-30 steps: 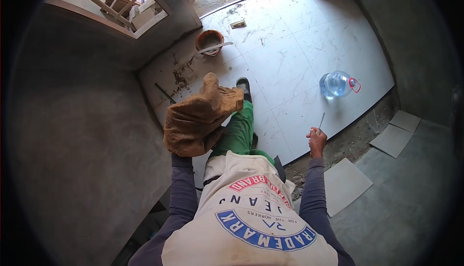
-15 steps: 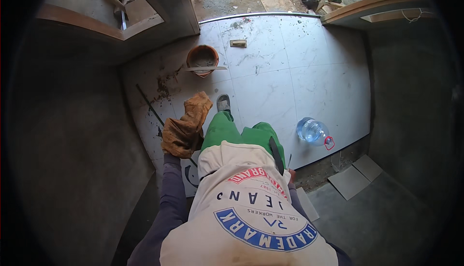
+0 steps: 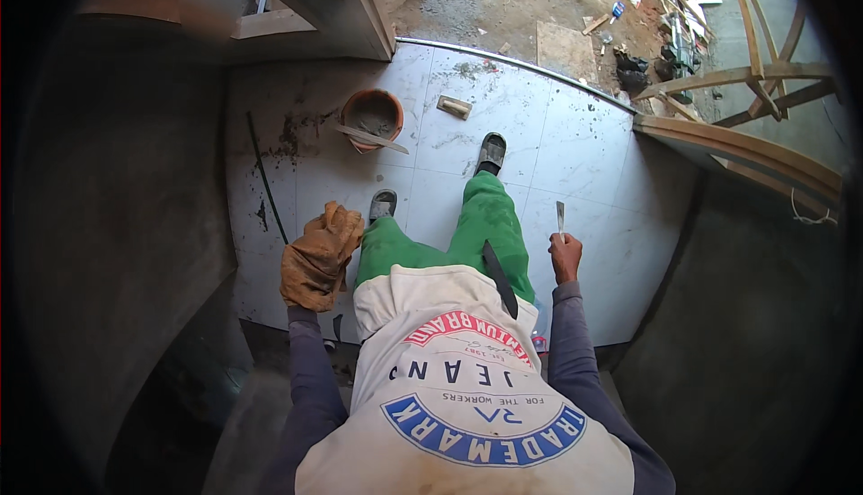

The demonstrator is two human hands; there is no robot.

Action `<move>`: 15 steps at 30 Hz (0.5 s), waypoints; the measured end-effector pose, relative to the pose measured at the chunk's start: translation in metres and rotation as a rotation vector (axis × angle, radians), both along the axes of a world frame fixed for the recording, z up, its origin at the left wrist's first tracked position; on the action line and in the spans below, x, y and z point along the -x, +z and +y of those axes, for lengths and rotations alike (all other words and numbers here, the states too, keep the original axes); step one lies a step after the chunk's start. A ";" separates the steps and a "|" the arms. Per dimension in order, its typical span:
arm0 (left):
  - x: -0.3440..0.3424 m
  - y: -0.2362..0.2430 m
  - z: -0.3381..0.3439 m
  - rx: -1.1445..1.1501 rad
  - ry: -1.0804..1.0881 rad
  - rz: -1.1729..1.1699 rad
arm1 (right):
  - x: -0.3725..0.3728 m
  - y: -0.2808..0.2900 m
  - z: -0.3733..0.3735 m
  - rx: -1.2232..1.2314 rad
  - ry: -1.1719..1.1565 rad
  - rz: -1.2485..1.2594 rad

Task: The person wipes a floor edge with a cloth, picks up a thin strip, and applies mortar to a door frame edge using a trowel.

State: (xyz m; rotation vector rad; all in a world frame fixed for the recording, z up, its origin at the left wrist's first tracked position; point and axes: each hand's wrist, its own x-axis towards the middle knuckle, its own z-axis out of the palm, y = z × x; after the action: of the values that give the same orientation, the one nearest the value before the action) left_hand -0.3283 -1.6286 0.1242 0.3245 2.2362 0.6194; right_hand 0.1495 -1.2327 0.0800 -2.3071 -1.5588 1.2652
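A crumpled brown cloth (image 3: 319,257) covers my left hand at the end of the dark sleeve (image 3: 310,351). It hangs bunched from that hand, whose fingers are hidden under it. Out to the right, my right hand (image 3: 565,258) is closed round a small scraper, its narrow metal blade (image 3: 561,216) pointing forward above the tiles. Ahead, an orange-brown bucket (image 3: 372,117) holds grey mortar, and a long flat metal blade (image 3: 373,140) lies across its near rim. A plastering float (image 3: 455,107) rests on the tiles to the right of the bucket.
White marbled floor tiles (image 3: 440,167) with dirt specks lie underfoot. A thin green rod (image 3: 262,171) lies along the left side. Grey walls and wooden frames (image 3: 764,158) flank the doorway. Rubble, boards and timber trestles (image 3: 764,72) stand outside.
I have stepped forward, and my right foot now shows on the tiles. My right hand has swung out from beside my body with the scraper. The clear water bottle has dropped almost wholly from sight.
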 end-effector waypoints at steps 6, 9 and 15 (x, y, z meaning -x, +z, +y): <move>-0.140 0.007 0.069 0.036 0.177 -0.071 | 0.036 0.009 0.227 -0.116 0.468 0.069; -0.192 0.013 0.102 0.053 0.268 -0.135 | 0.074 0.029 0.300 -0.049 0.453 0.150; -0.219 -0.002 0.161 0.042 0.347 -0.225 | 0.107 0.038 0.337 0.126 0.434 0.188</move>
State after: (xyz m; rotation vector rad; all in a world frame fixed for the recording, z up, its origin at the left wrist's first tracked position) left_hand -0.1093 -1.4672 0.1224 -0.1536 2.0972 0.7482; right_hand 0.0422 -0.8956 0.1180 -1.8999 -2.0305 1.6595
